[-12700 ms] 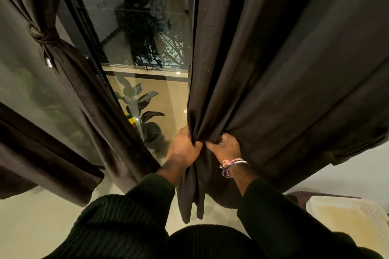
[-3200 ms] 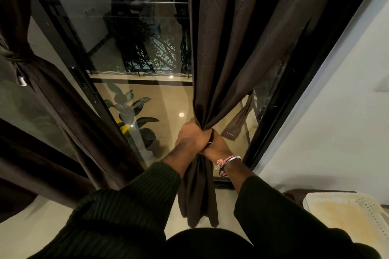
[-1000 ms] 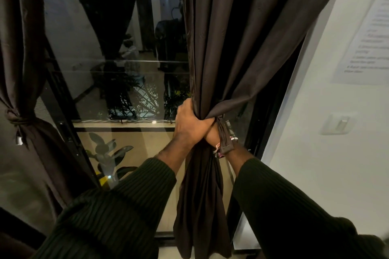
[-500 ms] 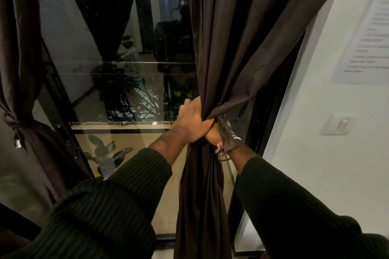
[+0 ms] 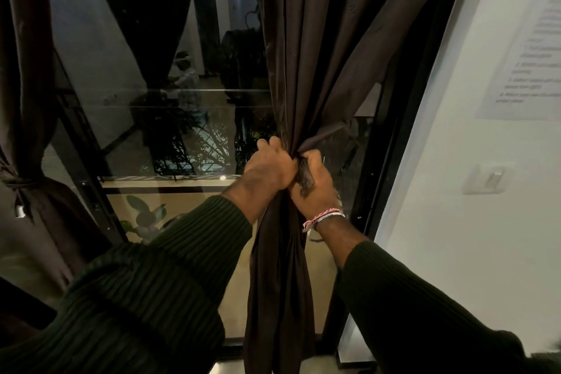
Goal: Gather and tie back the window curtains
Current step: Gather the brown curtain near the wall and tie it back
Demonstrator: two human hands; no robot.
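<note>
Curtain (image 5: 315,55), dark brown, hangs in front of a glass window (image 5: 182,130) just left of a white wall (image 5: 455,191). Its folds are bunched into a tight waist at mid-height. The left hand (image 5: 268,165) is wrapped around the bunch from the left, and the right hand (image 5: 315,188), wearing a braided bracelet (image 5: 323,217), grips it from the right, the two touching. At far left, another curtain (image 5: 27,100) is already tied back with a band (image 5: 18,182).
</note>
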